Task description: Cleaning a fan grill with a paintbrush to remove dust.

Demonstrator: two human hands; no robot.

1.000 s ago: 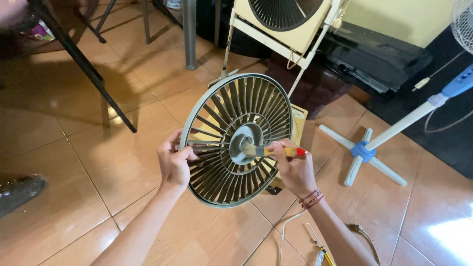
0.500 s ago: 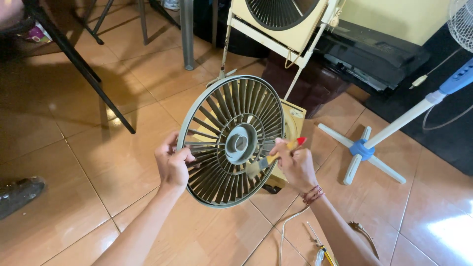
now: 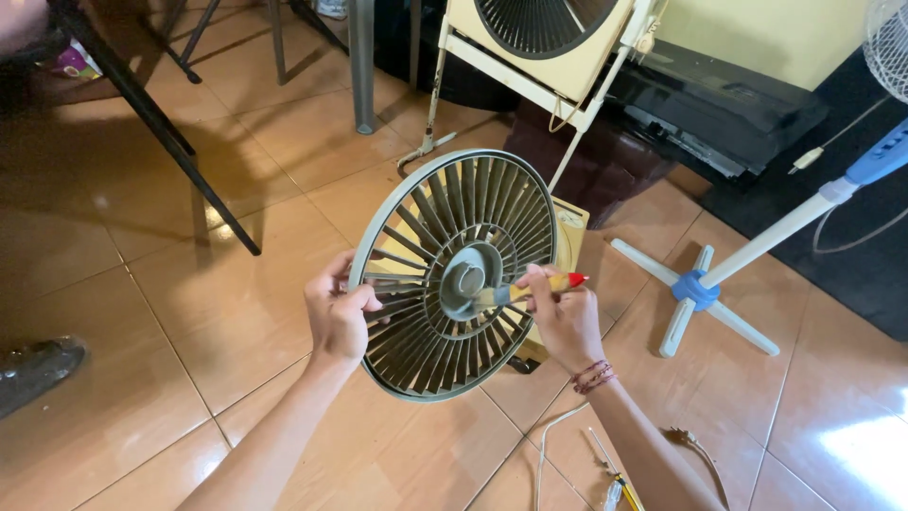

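My left hand [image 3: 336, 312] grips the left rim of a round grey fan grille [image 3: 426, 350] with radial slats, held upright in front of me. My right hand [image 3: 565, 317] holds a small paintbrush [image 3: 530, 290] with a yellow handle and red tip. Its bristles rest on the grille's round centre hub [image 3: 465, 280]. A red thread bracelet circles my right wrist.
A cream box fan on a metal stand [image 3: 539, 38] is behind the grille. A white and blue pedestal fan base [image 3: 697, 289] lies to the right. Black metal legs [image 3: 161, 132] stand at left, a dark shoe [image 3: 33, 374] at far left, and cable and tools [image 3: 615, 473] on the tiled floor.
The brush drew back to the grille's right side half a second ago and has returned to the centre hub. The grille stays held in the same place.
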